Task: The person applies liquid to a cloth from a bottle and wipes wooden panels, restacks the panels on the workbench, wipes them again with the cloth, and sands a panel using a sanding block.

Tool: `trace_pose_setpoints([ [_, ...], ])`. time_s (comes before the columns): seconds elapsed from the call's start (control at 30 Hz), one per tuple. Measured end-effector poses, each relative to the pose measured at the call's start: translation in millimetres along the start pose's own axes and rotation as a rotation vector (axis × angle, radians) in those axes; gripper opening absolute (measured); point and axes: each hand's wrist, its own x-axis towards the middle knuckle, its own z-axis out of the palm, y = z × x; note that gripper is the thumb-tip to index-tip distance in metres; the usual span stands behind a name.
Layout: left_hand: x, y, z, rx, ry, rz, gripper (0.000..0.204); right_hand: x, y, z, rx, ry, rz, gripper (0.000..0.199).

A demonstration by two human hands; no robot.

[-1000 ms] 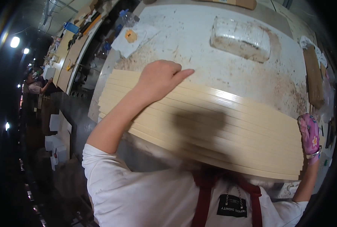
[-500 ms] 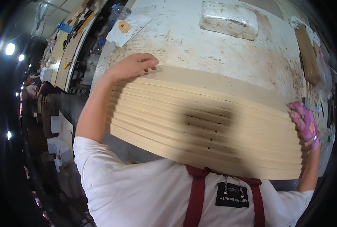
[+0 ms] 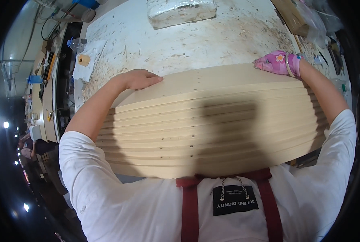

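A stack of several long pale wooden boards [image 3: 212, 129] leans against my chest, fanned so that each board's edge shows; small drilled holes dot some edges. My left hand [image 3: 139, 78], bare, lies flat on the top board near its left end. My right hand [image 3: 277, 63], in a pink flowered glove, presses the far right end of the top board. The boards' far edge rests on a white, dusty worktable [image 3: 196, 44].
A clear plastic-wrapped white bundle [image 3: 181, 11] lies at the table's far side. A cloth with a small wooden piece [image 3: 84, 60] sits at the left edge beside a plastic bottle [image 3: 76, 42]. Cardboard and plastic bags [image 3: 305, 20] crowd the far right. Benches run along the left.
The stack has tipped up toward my chest and fanned out. My left hand slid along the top board; my right hand moved up to the far right end.
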Motion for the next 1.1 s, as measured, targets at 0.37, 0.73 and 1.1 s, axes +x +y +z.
trace_pose_setpoints([
  [0.37,-18,29,5,-0.043,-0.279,-0.031,0.072,-21,-33,-11,0.198,-0.292,0.032,0.059],
  [0.73,-109,31,-2,-0.412,0.059,0.218,0.054,-84,-61,-39,0.350,0.029,0.009,0.071],
  [1.1,-108,25,-28,-0.037,0.711,0.284,0.053,-119,-75,17,0.148,0.485,-0.130,0.065],
])
